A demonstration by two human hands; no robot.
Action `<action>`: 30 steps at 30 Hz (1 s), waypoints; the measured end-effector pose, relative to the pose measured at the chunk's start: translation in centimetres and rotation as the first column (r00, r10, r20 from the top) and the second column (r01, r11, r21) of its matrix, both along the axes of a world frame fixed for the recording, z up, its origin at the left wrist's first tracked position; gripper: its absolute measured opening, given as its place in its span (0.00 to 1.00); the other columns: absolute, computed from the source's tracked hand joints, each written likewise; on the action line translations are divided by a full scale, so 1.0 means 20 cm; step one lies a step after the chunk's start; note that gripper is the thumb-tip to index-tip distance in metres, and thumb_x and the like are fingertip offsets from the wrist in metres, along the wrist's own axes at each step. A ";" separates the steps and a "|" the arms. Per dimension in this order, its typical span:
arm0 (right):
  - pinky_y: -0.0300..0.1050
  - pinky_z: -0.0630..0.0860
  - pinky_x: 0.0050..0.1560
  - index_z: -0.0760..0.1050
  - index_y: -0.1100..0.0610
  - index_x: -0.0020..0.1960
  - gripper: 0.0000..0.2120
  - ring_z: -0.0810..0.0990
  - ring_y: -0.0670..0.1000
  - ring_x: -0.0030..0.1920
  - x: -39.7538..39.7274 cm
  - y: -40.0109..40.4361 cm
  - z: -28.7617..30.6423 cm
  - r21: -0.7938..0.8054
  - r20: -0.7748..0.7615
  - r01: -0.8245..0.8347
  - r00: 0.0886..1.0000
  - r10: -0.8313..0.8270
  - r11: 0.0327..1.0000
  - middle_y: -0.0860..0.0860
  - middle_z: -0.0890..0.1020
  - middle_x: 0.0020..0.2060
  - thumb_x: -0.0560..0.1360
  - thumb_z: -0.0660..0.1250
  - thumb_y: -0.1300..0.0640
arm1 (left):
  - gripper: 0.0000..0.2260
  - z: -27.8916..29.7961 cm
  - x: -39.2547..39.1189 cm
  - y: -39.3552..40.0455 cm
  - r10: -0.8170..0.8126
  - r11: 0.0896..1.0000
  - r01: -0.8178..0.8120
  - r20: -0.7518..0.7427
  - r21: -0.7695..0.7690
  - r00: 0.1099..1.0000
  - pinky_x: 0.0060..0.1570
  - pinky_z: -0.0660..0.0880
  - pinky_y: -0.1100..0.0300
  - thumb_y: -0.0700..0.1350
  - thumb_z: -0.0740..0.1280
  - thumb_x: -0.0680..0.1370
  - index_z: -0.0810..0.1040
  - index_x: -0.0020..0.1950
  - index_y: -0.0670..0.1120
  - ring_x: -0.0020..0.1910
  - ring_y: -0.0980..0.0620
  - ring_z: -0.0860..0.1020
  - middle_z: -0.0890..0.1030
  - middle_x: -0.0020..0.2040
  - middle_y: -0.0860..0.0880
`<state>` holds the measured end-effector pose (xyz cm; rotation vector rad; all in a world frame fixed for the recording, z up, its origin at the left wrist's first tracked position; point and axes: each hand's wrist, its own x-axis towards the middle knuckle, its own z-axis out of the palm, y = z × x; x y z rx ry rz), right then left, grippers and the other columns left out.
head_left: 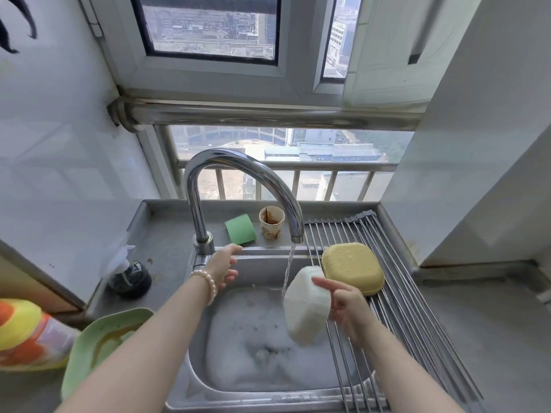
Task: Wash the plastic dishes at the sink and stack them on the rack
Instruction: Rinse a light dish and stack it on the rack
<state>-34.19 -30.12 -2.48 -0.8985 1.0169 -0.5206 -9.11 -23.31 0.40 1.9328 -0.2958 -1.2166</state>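
White dish (307,305), gripped by the right hand (346,305), rinses under the tap stream; left hand (223,265) hangs relaxed, empty; next, stack it by the yellow dish (351,268) on the rack's (387,323) far end.

Both forearms are bare and sleeveless, with a pearl bead bracelet (208,286) circling the left wrist.

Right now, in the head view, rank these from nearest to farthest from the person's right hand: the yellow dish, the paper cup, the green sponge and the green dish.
1. Yellow dish, on the rack beside the right hand.
2. Paper cup, behind the sink.
3. Green sponge, left of the cup.
4. Green dish, far left on the counter.
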 end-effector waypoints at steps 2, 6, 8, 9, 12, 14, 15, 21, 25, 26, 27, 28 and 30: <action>0.37 0.70 0.24 0.81 0.62 0.48 0.12 0.74 0.48 0.28 -0.03 -0.06 0.05 0.070 0.069 0.078 0.994 -0.082 0.995 0.54 0.77 0.31 0.76 0.58 0.66 | 0.15 -0.02 0.01 0.01 -0.042 0.999 0.042 0.059 -0.004 0.997 0.33 0.63 0.60 0.54 0.63 0.78 0.72 0.50 0.42 0.35 0.51 0.71 0.76 0.46 0.42; 0.47 0.74 0.36 0.76 0.58 0.44 0.05 0.77 0.53 0.40 -0.13 -0.24 0.09 0.020 0.080 0.298 0.951 -0.299 0.954 0.55 0.79 0.40 0.75 0.65 0.67 | 0.07 -0.07 0.01 0.07 -0.160 0.986 0.165 0.134 -0.029 0.978 0.26 0.66 0.63 0.44 0.64 0.79 0.71 0.51 0.41 0.33 0.50 0.75 0.80 0.42 0.41; 0.52 0.75 0.40 0.74 0.55 0.44 0.07 0.77 0.54 0.43 -0.18 -0.36 0.06 0.056 0.097 0.391 0.913 -0.395 0.918 0.54 0.79 0.43 0.76 0.64 0.66 | 0.05 -0.11 0.05 0.12 -0.215 0.977 0.214 0.111 0.020 0.970 0.25 0.65 0.65 0.42 0.65 0.79 0.72 0.48 0.41 0.32 0.48 0.76 0.81 0.39 0.43; 0.54 0.75 0.42 0.72 0.54 0.44 0.07 0.77 0.55 0.43 -0.20 -0.42 0.04 0.083 0.101 0.441 0.889 -0.447 0.894 0.54 0.79 0.45 0.77 0.63 0.64 | 0.05 -0.14 0.08 0.14 -0.239 0.971 0.233 0.130 0.056 0.962 0.24 0.65 0.66 0.41 0.65 0.79 0.72 0.45 0.41 0.31 0.48 0.77 0.82 0.37 0.43; 0.57 0.76 0.48 0.73 0.55 0.48 0.05 0.78 0.58 0.49 -0.25 -0.57 -0.02 0.074 0.064 0.543 0.834 -0.548 0.836 0.58 0.78 0.54 0.80 0.60 0.62 | 0.07 -0.20 0.15 0.22 -0.270 0.960 0.247 0.195 0.134 0.943 0.22 0.64 0.67 0.38 0.65 0.78 0.72 0.41 0.40 0.26 0.50 0.76 0.80 0.34 0.44; 0.60 0.77 0.52 0.75 0.57 0.53 0.05 0.78 0.60 0.52 -0.28 -0.64 -0.05 0.022 -0.026 0.560 0.828 -0.560 0.828 0.59 0.78 0.56 0.80 0.61 0.60 | 0.09 -0.23 0.18 0.28 -0.254 0.962 0.224 0.210 0.155 0.944 0.23 0.66 0.66 0.34 0.65 0.78 0.71 0.38 0.39 0.23 0.50 0.73 0.78 0.30 0.43; 0.59 0.76 0.54 0.75 0.59 0.56 0.08 0.77 0.59 0.53 -0.28 -0.67 -0.07 -0.033 -0.092 0.557 0.825 -0.557 0.830 0.59 0.78 0.57 0.80 0.60 0.60 | 0.10 -0.24 0.19 0.30 -0.240 0.964 0.206 0.215 0.167 0.947 0.25 0.67 0.64 0.33 0.65 0.77 0.70 0.37 0.38 0.23 0.50 0.71 0.77 0.29 0.42; 0.51 0.68 0.49 0.71 0.62 0.53 0.19 0.73 0.60 0.48 -0.26 -0.69 -0.16 -0.499 -0.544 0.237 0.663 -0.514 0.834 0.60 0.74 0.47 0.82 0.52 0.46 | 0.08 -0.21 0.23 0.44 -0.243 0.956 0.188 0.249 0.223 0.937 0.22 0.64 0.67 0.38 0.66 0.78 0.71 0.40 0.42 0.28 0.51 0.74 0.79 0.35 0.44; 0.55 0.71 0.53 0.73 0.66 0.57 0.24 0.76 0.63 0.52 -0.27 -0.72 -0.28 -0.488 -0.585 0.108 0.696 -0.416 0.866 0.64 0.78 0.53 0.79 0.59 0.44 | 0.09 -0.19 0.24 0.49 -0.204 0.967 0.154 0.255 0.201 0.945 0.21 0.66 0.68 0.37 0.66 0.78 0.70 0.39 0.41 0.27 0.51 0.74 0.79 0.34 0.43; 0.56 0.71 0.56 0.73 0.67 0.60 0.23 0.75 0.64 0.55 -0.28 -0.71 -0.29 -0.481 -0.604 0.077 0.693 -0.394 0.873 0.65 0.78 0.55 0.80 0.60 0.46 | 0.09 -0.18 0.24 0.50 -0.193 0.971 0.144 0.267 0.190 0.944 0.21 0.67 0.68 0.37 0.66 0.78 0.70 0.39 0.41 0.26 0.52 0.74 0.78 0.34 0.44; 0.57 0.69 0.59 0.72 0.67 0.62 0.22 0.74 0.65 0.58 -0.27 -0.71 -0.30 -0.476 -0.616 0.051 0.693 -0.374 0.878 0.65 0.77 0.57 0.80 0.60 0.48 | 0.09 -0.17 0.24 0.51 -0.187 0.974 0.139 0.286 0.181 0.940 0.22 0.68 0.68 0.37 0.66 0.78 0.70 0.39 0.41 0.27 0.53 0.75 0.78 0.34 0.44; 0.56 0.68 0.61 0.72 0.67 0.63 0.20 0.74 0.64 0.59 -0.27 -0.69 -0.28 -0.469 -0.627 0.033 0.691 -0.360 0.882 0.65 0.76 0.59 0.80 0.60 0.51 | 0.08 -0.17 0.25 0.51 -0.183 0.976 0.137 0.297 0.167 0.937 0.23 0.69 0.68 0.37 0.66 0.78 0.71 0.40 0.41 0.28 0.52 0.76 0.79 0.35 0.44; 0.55 0.67 0.64 0.73 0.66 0.64 0.18 0.72 0.64 0.62 -0.28 -0.69 -0.27 -0.455 -0.679 -0.049 0.665 -0.311 0.889 0.63 0.76 0.61 0.80 0.62 0.56 | 0.06 -0.15 0.26 0.52 -0.188 0.976 0.141 0.311 0.167 0.932 0.26 0.70 0.67 0.39 0.67 0.77 0.73 0.41 0.42 0.31 0.52 0.77 0.81 0.38 0.44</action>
